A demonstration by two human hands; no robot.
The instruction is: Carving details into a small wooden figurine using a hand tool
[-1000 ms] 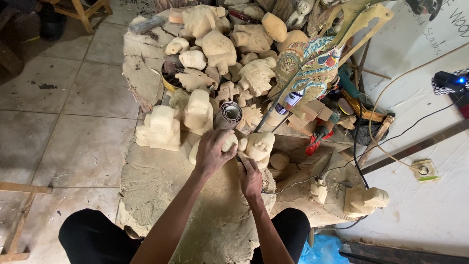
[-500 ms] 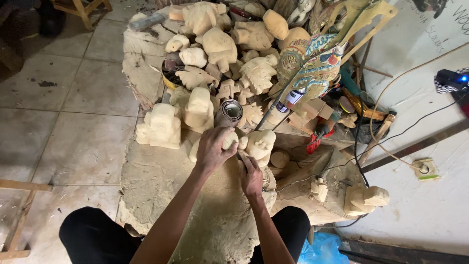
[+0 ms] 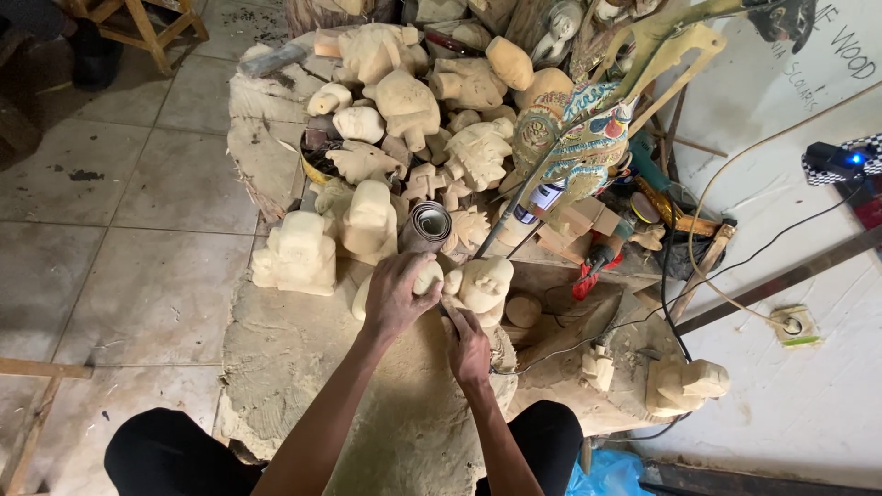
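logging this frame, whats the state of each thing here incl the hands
left hand: clasped over a pale wood piece
wood piece: held down on the work block
right hand: closed, pressed by the piece; tool not visible
carved head: lying beside the hands
sandpaper roll: rolled up
painted puppet: propped leaning

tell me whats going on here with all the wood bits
A person sits at a rough wooden work slab, seen from above. The left hand grips a pale wooden carving, and the right hand presses in beside it; any tool is hidden. A carved head sits right next to them. Many unpainted figures and one painted puppet are piled beyond.
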